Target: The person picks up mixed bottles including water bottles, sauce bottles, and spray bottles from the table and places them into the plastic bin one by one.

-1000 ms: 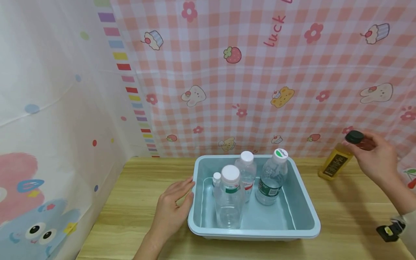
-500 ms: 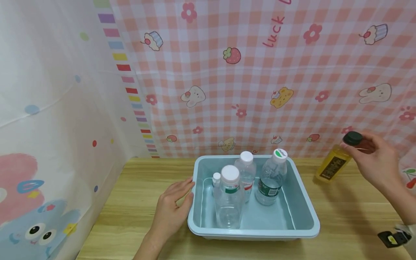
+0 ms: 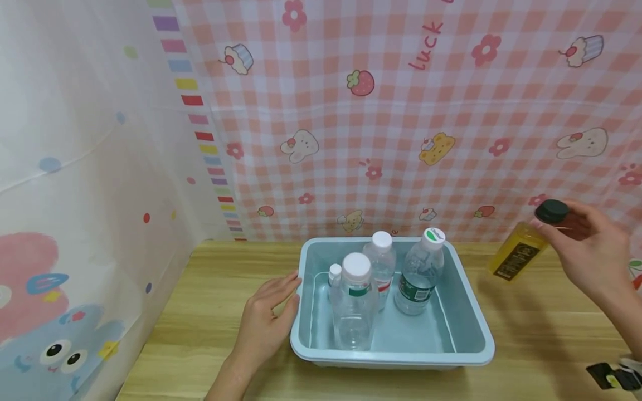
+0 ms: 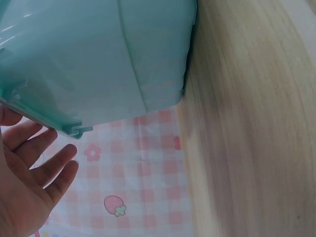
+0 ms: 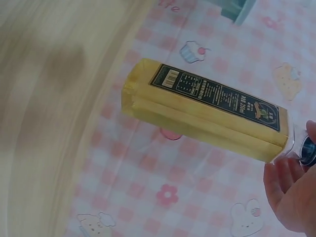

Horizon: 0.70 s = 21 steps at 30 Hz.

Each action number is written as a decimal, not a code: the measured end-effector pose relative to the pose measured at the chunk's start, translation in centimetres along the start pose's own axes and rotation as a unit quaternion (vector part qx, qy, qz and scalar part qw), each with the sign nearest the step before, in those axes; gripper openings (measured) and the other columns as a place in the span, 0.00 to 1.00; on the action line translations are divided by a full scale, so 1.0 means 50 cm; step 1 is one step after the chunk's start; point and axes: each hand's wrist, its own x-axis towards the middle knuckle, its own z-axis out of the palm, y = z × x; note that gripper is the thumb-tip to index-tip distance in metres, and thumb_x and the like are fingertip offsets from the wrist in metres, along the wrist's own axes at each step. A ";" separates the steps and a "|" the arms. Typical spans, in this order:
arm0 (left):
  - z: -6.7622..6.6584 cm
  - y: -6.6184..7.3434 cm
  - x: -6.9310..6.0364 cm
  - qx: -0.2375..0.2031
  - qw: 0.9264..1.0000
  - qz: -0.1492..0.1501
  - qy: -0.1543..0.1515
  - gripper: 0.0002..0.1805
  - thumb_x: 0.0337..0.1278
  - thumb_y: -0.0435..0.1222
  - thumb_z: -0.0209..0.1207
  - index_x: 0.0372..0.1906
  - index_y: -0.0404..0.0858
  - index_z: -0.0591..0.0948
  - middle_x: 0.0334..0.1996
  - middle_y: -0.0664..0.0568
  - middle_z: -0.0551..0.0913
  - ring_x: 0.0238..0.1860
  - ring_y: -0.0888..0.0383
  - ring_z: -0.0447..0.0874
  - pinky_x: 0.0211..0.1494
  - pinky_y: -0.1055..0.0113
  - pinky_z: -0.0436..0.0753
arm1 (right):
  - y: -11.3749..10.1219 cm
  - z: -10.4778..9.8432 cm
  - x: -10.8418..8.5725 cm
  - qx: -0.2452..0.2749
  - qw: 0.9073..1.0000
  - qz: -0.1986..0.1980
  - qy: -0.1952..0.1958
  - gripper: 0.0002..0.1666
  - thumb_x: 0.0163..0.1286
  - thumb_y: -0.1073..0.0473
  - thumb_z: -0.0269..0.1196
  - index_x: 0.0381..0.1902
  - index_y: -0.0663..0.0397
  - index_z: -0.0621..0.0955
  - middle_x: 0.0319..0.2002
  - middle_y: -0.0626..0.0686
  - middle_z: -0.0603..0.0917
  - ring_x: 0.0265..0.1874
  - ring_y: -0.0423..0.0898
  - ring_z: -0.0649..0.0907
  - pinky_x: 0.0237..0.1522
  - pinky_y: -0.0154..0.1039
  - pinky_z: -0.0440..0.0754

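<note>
My right hand [image 3: 593, 248] grips a bottle of yellow oil [image 3: 519, 253] by its neck, just below the black cap [image 3: 551, 211]. The bottle leans, its base toward the tub, and in the right wrist view the oil bottle [image 5: 205, 111] hangs off the wooden table. My left hand [image 3: 266, 320] rests with extended fingers against the left rim of a light blue plastic tub [image 3: 401, 359]. Seen from the left wrist, the fingers [image 4: 52, 163] lie loosely beside and below that rim. Several clear plastic bottles with white caps stand in the tub, among them a green-labelled water bottle [image 3: 417, 284].
A large clear bottle [image 3: 355, 317] stands at the tub's front left, with a smaller white-capped bottle [image 3: 334, 274] partly hidden behind it. Another clear bottle [image 3: 381, 262] stands near the back wall. A pink checked cloth [image 3: 371, 128] hangs behind the wooden table [image 3: 220, 278].
The oil bottle's base has come up off the table, and its shadow now lies apart from it. My right hand has shifted slightly right. The left hand and tub stay put.
</note>
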 end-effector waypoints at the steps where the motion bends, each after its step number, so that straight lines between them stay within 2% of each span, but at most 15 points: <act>1: 0.000 0.000 0.000 -0.001 1.000 -0.001 -0.001 0.18 0.55 0.24 0.68 0.52 0.31 0.89 0.56 0.44 0.88 0.57 0.47 0.87 0.57 0.44 0.86 | -0.005 -0.002 -0.001 0.003 1.000 -0.001 0.003 0.26 0.73 0.64 0.68 0.66 0.61 0.77 0.41 0.18 0.72 0.39 0.15 0.73 0.44 0.10 0.68; 4: -0.001 0.001 0.001 -0.003 1.000 -0.005 -0.003 0.18 0.56 0.24 0.67 0.53 0.31 0.89 0.57 0.45 0.88 0.57 0.47 0.87 0.58 0.45 0.86 | -0.022 -0.007 -0.005 0.010 1.000 0.011 0.013 0.25 0.73 0.63 0.68 0.66 0.55 0.78 0.41 0.18 0.73 0.39 0.16 0.74 0.43 0.11 0.68; 7: -0.001 0.002 0.001 -0.005 1.000 -0.009 -0.005 0.18 0.56 0.24 0.67 0.53 0.31 0.89 0.57 0.46 0.88 0.58 0.47 0.86 0.58 0.45 0.86 | -0.041 -0.014 -0.010 0.003 0.999 0.028 0.018 0.27 0.75 0.60 0.67 0.69 0.58 0.76 0.41 0.18 0.71 0.39 0.16 0.72 0.43 0.13 0.67; 10: 0.000 0.001 0.001 -0.005 1.000 -0.008 -0.004 0.18 0.56 0.24 0.67 0.53 0.31 0.89 0.57 0.45 0.88 0.58 0.47 0.86 0.58 0.44 0.86 | -0.061 -0.018 -0.014 -0.005 0.999 0.028 0.023 0.28 0.76 0.60 0.66 0.70 0.61 0.75 0.43 0.19 0.70 0.41 0.17 0.71 0.46 0.16 0.67; 14: 0.001 0.000 0.000 -0.004 1.000 -0.007 -0.002 0.17 0.56 0.24 0.67 0.53 0.31 0.89 0.57 0.45 0.88 0.57 0.47 0.87 0.58 0.45 0.86 | -0.081 -0.024 -0.019 0.010 1.000 -0.001 0.027 0.27 0.76 0.65 0.65 0.70 0.62 0.75 0.45 0.20 0.72 0.43 0.19 0.72 0.51 0.17 0.69; 17: 0.001 0.000 0.000 -0.004 1.000 -0.010 -0.003 0.17 0.56 0.24 0.67 0.53 0.31 0.89 0.57 0.46 0.88 0.58 0.47 0.86 0.58 0.45 0.86 | -0.091 -0.031 -0.020 0.044 0.998 -0.034 0.033 0.25 0.74 0.72 0.64 0.66 0.52 0.79 0.45 0.22 0.75 0.43 0.20 0.75 0.51 0.16 0.70; 21: 0.001 0.001 0.000 -0.003 1.000 -0.009 -0.002 0.17 0.56 0.24 0.67 0.53 0.31 0.89 0.57 0.46 0.88 0.57 0.47 0.86 0.58 0.45 0.86 | -0.102 -0.040 -0.019 0.089 0.993 -0.069 0.046 0.31 0.69 0.78 0.65 0.61 0.42 0.81 0.45 0.26 0.79 0.41 0.24 0.78 0.48 0.14 0.72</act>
